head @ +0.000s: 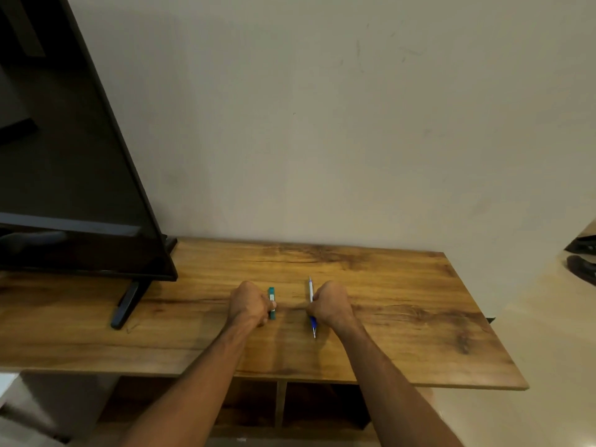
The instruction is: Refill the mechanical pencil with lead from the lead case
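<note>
A teal lead case [272,294] with a white label lies on the wooden table top [403,317], and my left hand [248,303] is curled around it from the left. To its right lies a mechanical pencil [312,321] with a white barrel, a blue grip and its metal tip toward me. My right hand [330,306] is closed on the middle of the pencil from the right. Both things still touch or hover just over the table; I cannot tell which.
A black television [64,156] on a black foot [127,304] stands on the table's left part. A plain wall rises behind the table. Dark shoes [582,269] lie on the floor at the far right. Open shelves show below the table's front edge.
</note>
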